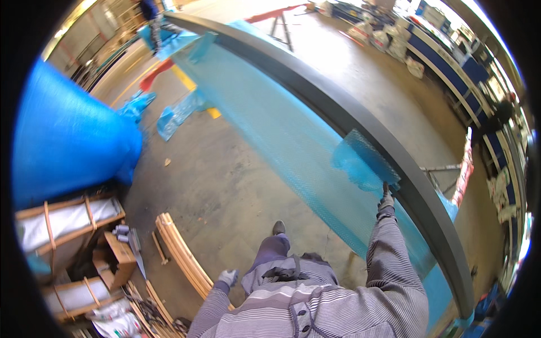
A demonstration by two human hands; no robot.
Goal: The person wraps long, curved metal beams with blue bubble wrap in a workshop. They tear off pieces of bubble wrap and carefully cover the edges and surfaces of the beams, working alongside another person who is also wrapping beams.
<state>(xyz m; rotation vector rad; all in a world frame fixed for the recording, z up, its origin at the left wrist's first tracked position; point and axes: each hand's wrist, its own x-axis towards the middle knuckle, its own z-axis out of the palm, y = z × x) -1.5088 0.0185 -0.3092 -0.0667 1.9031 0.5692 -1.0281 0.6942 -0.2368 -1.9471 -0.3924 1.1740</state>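
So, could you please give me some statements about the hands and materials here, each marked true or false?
1. The right hand is beside the dark beam. True.
2. Blue bubble wrap lies along the beam. True.
3. The left hand grips the beam. False: the left hand is away, near wooden strips.
4. The large bundle at far left is red. False: the large bundle is blue.
5. A cardboard box sits at lower left. True.
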